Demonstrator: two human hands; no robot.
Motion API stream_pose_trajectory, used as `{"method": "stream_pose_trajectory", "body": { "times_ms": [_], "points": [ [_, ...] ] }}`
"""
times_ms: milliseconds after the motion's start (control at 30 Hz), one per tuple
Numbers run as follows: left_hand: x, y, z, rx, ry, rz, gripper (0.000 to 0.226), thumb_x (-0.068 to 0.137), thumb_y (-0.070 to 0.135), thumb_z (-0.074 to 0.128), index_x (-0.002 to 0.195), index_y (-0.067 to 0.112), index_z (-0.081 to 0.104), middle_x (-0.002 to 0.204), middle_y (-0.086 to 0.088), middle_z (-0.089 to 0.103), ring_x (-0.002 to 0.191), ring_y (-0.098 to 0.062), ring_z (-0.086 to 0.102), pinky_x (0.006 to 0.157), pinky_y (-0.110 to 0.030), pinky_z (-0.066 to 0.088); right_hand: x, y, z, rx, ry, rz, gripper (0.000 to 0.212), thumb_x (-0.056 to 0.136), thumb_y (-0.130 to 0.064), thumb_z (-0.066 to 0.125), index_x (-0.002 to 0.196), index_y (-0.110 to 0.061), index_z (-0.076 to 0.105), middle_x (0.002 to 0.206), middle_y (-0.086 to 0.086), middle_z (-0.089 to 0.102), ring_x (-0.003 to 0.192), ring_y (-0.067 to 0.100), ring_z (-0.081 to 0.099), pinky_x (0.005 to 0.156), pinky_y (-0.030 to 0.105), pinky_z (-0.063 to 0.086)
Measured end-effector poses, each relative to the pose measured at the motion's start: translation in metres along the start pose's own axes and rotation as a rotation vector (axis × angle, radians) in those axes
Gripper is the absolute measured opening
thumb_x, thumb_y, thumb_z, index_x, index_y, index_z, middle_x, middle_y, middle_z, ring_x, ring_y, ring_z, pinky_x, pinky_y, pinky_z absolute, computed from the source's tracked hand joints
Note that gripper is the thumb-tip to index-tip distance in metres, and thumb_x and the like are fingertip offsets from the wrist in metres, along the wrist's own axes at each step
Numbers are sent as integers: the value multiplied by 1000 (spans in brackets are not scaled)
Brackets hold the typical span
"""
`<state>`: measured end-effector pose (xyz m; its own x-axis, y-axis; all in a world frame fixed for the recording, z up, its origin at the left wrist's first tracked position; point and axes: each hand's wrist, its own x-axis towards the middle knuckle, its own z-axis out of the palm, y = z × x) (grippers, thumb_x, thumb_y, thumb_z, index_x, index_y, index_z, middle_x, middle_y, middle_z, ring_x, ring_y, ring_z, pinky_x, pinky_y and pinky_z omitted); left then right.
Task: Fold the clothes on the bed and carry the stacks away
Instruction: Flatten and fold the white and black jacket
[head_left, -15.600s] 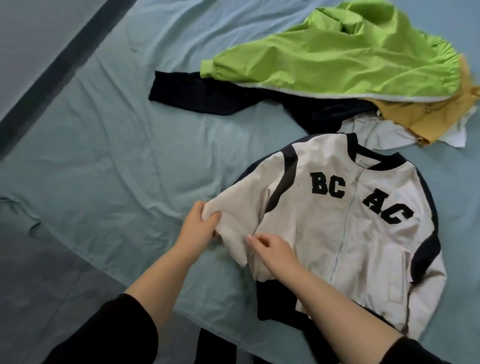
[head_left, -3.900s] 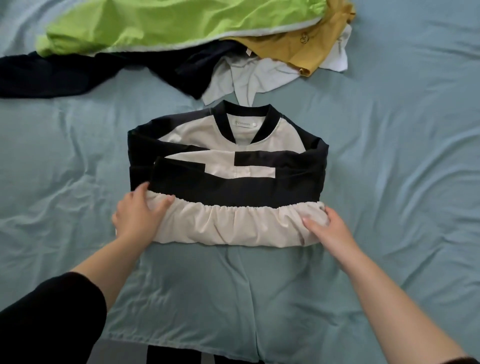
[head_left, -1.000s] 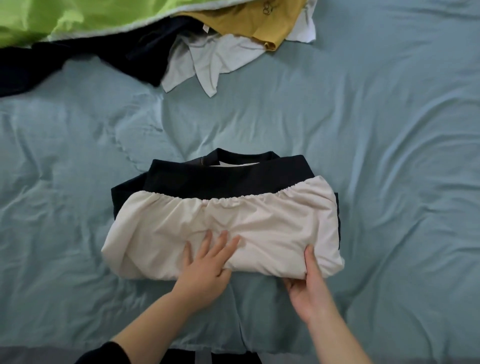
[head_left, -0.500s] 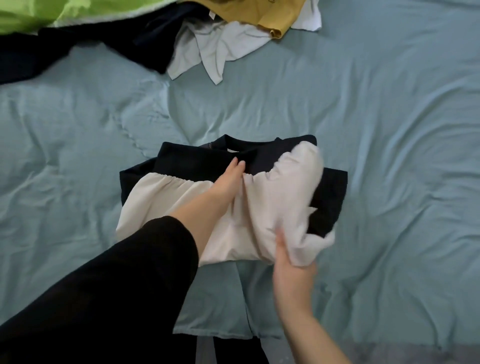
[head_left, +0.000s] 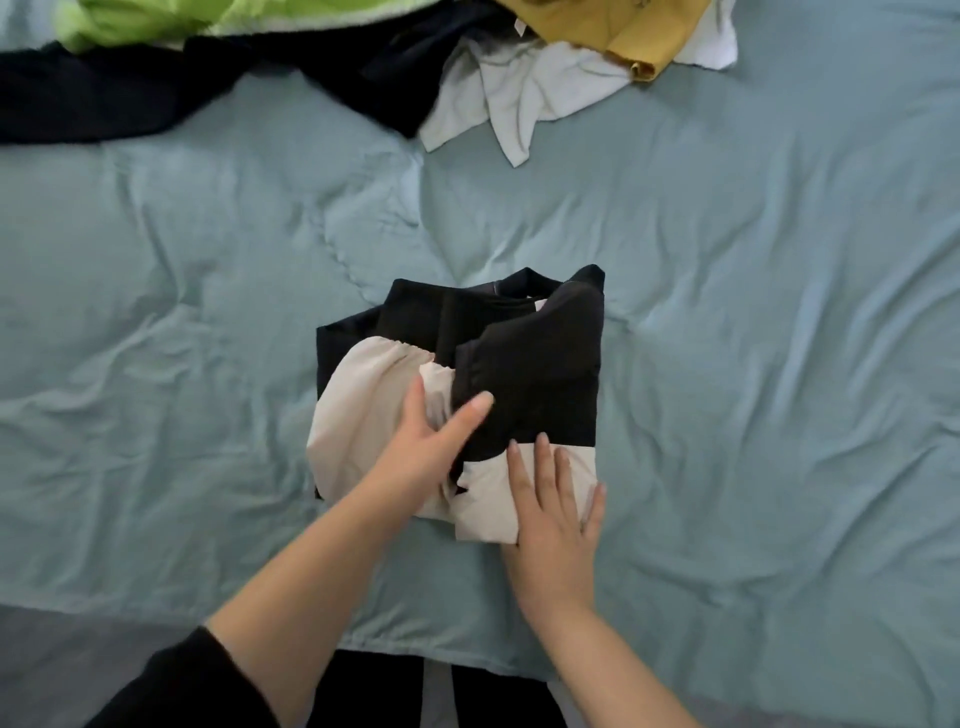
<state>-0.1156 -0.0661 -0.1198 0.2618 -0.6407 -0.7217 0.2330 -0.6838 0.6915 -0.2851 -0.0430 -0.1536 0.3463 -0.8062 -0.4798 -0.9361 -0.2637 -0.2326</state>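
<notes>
The cream and black jacket lies folded into a compact bundle in the middle of the bed. Its right half is doubled over to the left, black side up. My left hand rests flat on the cream part, fingers straight and reaching onto the black flap. My right hand presses flat on the near right corner of the bundle. Neither hand grips the cloth.
Unfolded clothes lie along the far edge: a lime green garment, a black one, a white one and a mustard yellow one. The bed's near edge runs just in front of me, grey floor beyond it.
My right hand has laid the jacket's right half over to the left and now presses it flat. My left hand drew back from the fold line onto the cream part.
</notes>
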Motion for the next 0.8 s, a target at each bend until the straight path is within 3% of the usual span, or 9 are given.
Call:
{"method": "stream_pose_trajectory", "body": {
  "times_ms": [100, 200, 267, 400, 533, 600, 667, 733, 800],
  "points": [
    [-1, -4, 30, 55, 122, 77, 84, 73, 39, 77, 142, 32, 29, 127, 13, 57, 117, -6, 54, 98, -29, 46, -3, -19, -10, -37, -20, -48, 95, 83, -12, 56, 150, -43, -4, 152, -12, -31, 139, 14, -32, 107, 51, -29],
    [6, 13, 17, 26, 251, 173, 35, 81, 8, 55, 104, 33, 57, 81, 16, 63, 80, -6, 59, 70, -22, 46, -4, -37, -23, 23, -5, -145, 80, 83, -21, 57, 150, -42, 19, 159, -5, -6, 147, 21, -8, 115, 58, -8],
    [5, 27, -9, 116, 286, 290, 31, 78, 7, 50, 83, 37, 57, 69, 19, 59, 65, 3, 54, 62, -13, 41, -4, -47, -31, 77, 26, -282, 68, 88, -38, 49, 149, -43, 18, 161, -1, 8, 149, 19, 4, 115, 58, 2],
    [15, 32, -65, 170, 328, 255, 38, 80, 8, 47, 99, 39, 58, 81, 14, 62, 79, -5, 58, 62, -13, 43, 10, -67, -37, 46, -145, -443, 61, 92, -69, 12, 149, -46, 16, 161, -16, 1, 148, 7, -8, 113, 50, -19],
    [31, 23, -80, 341, 353, -62, 69, 87, 2, 46, 149, 18, 20, 134, -13, 48, 123, -32, 47, 92, -35, 42, 29, -81, -30, 147, -248, -434, 50, 99, -55, 25, 145, -40, 36, 159, -19, 12, 146, -1, -4, 113, 47, -22],
    [24, 24, -70, 747, 564, 74, 89, 82, 1, 47, 153, 18, -3, 154, -12, 26, 142, -30, 26, 115, -43, 20, 33, -87, -35, 376, -33, -353, 37, 99, -40, 39, 130, -33, 57, 149, -15, 40, 141, -4, 22, 118, 47, -3],
    [22, 27, -55, 1054, 699, 445, 88, 81, 4, 45, 154, 24, 0, 159, -7, 18, 147, -25, 15, 118, -46, 1, 41, -88, -40, 515, 308, -243, 35, 95, -20, 45, 126, -27, 61, 140, -12, 52, 135, -2, 36, 117, 40, 15],
    [28, 20, -44, 1271, 529, 713, 64, 93, 20, 33, 154, 28, 14, 161, -3, 19, 149, -22, 12, 119, -46, -3, 61, -89, -45, 451, 472, -171, 44, 95, -14, 42, 137, -27, 50, 149, -9, 41, 142, 5, 28, 119, 36, 10],
    [48, 6, -53, 1468, 301, 660, 54, 100, 40, 21, 153, 34, 17, 162, -1, 14, 150, -19, 7, 118, -43, -8, 94, -86, -46, 248, 385, -130, 49, 101, -24, 34, 149, -30, 29, 160, -8, 16, 148, 9, 8, 120, 37, -3]
  ]
}}
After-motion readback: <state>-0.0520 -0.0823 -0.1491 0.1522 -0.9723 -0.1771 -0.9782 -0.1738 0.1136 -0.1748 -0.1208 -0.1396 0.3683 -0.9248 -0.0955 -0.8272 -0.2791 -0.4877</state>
